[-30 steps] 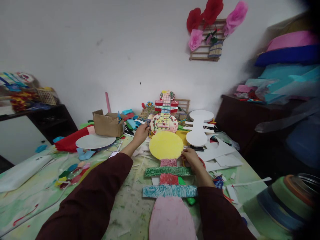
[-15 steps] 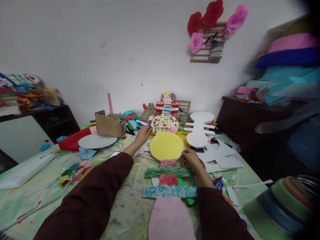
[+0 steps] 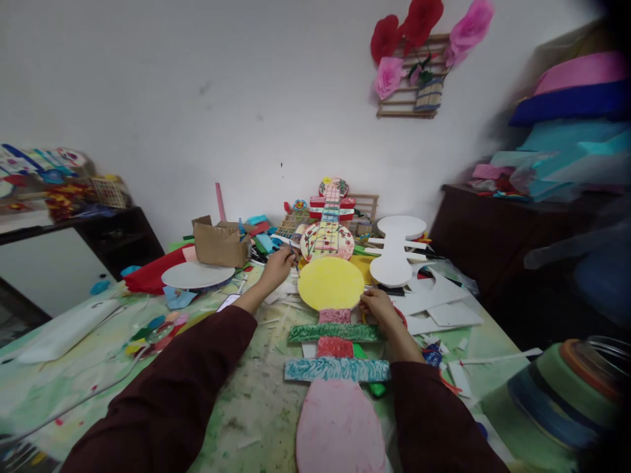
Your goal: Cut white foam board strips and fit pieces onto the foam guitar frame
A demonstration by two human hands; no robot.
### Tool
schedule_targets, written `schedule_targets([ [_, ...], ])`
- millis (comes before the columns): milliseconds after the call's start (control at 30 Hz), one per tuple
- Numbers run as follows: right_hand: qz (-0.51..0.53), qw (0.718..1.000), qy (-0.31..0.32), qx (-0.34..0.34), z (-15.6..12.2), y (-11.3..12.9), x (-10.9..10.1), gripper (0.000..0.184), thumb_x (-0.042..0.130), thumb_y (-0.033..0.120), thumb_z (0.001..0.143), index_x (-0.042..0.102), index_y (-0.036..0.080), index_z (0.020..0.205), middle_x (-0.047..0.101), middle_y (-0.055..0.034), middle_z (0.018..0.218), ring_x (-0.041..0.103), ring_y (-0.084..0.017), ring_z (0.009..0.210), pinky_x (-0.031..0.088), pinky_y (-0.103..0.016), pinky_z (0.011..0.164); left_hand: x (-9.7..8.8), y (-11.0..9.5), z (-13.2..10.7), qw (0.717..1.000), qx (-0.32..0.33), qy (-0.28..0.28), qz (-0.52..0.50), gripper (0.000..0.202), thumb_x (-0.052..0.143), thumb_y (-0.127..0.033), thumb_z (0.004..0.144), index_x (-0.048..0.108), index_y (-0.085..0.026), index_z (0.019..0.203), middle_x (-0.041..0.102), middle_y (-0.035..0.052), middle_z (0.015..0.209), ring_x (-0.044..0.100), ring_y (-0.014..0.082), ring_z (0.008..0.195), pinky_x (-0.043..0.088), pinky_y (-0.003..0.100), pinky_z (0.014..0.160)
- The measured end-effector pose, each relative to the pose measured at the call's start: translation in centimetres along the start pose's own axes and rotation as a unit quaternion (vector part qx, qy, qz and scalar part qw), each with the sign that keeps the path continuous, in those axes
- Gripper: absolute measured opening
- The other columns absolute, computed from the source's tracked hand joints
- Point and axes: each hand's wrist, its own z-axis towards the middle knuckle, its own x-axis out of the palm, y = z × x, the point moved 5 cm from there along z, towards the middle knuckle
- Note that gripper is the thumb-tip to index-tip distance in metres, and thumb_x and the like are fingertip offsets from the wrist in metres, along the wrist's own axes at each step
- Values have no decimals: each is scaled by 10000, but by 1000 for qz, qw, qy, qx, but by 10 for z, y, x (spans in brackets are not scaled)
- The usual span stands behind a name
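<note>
In front of me lies a painted guitar-shaped cutout, with a yellow oval head [image 3: 330, 284], a pink body [image 3: 340, 427], and green and blue crossbars [image 3: 336, 370]. My right hand [image 3: 379, 305] pinches the right edge of the yellow oval. Just beyond its upper left edge, my left hand [image 3: 279, 268] is closed on a thin pen-like stick [image 3: 294, 253], whose exact kind is too small to make out. Behind the oval stands a finished-looking decorated guitar model [image 3: 327, 242], with flowers and string lines. A plain white guitar-shaped cutout [image 3: 391, 270] lies to the right.
A cardboard box [image 3: 221, 243] and a white disc [image 3: 197, 275] sit at the back left. White board scraps [image 3: 444, 309] cover the right side. A striped jar [image 3: 552, 401] stands near the right front. A cable [image 3: 83, 401] crosses the table's left.
My left hand has drawn slightly left and down, and the thin stick in it now shows more upright. The right hand stays at the oval's edge. The view has shifted slightly.
</note>
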Motion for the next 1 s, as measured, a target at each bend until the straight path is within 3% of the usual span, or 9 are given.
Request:
schedule_targets([
  [167, 4, 1000, -7, 27, -1, -1, 0, 183, 515, 50, 705, 564, 145, 556, 585, -7, 507, 521, -82, 440, 402, -165, 425, -7, 0, -5, 1000, -1, -8, 5, 126, 458, -221, 826, 562, -185, 764, 627, 29, 701, 604, 179, 647, 474, 288, 639],
  [333, 3, 999, -5, 35, -1, 0, 0, 206, 509, 34, 697, 554, 146, 530, 574, 0, 491, 510, -78, 427, 404, -168, 427, -9, -1, -7, 1000, 5, -29, -8, 161, 411, -223, 855, 565, -180, 832, 638, 50, 817, 616, 174, 722, 486, 293, 693],
  [500, 8, 999, -5, 31, 0, -1, 0, 193, 512, 47, 695, 551, 152, 538, 577, 5, 488, 503, -76, 423, 396, -163, 425, -3, -7, -8, 1000, 13, 1, -25, 129, 456, -182, 812, 575, -186, 761, 628, 21, 707, 604, 164, 648, 488, 278, 648],
  [633, 10, 1000, -10, 23, -1, -2, 0, 166, 533, 64, 685, 560, 154, 548, 584, -1, 492, 523, -87, 449, 409, -163, 441, -1, -13, -8, 999, 6, -28, -44, 173, 402, -216, 865, 563, -171, 817, 656, 56, 866, 623, 157, 704, 501, 287, 686],
  [833, 11, 1000, -14, 22, -1, -1, 0, 162, 528, 61, 695, 559, 150, 563, 585, 3, 501, 524, -83, 449, 399, -161, 437, 20, -24, -7, 998, 11, -1, -55, 109, 479, -175, 813, 582, -172, 777, 642, 27, 719, 620, 162, 654, 498, 282, 658],
  [1000, 5, 1000, -4, 30, 3, -3, 2, 204, 565, 74, 750, 547, 142, 558, 560, 23, 485, 511, -71, 441, 402, -170, 447, 32, -31, -1, 997, 13, -1, -71, 154, 426, -180, 848, 578, -167, 831, 651, 38, 783, 636, 158, 690, 507, 280, 669],
])
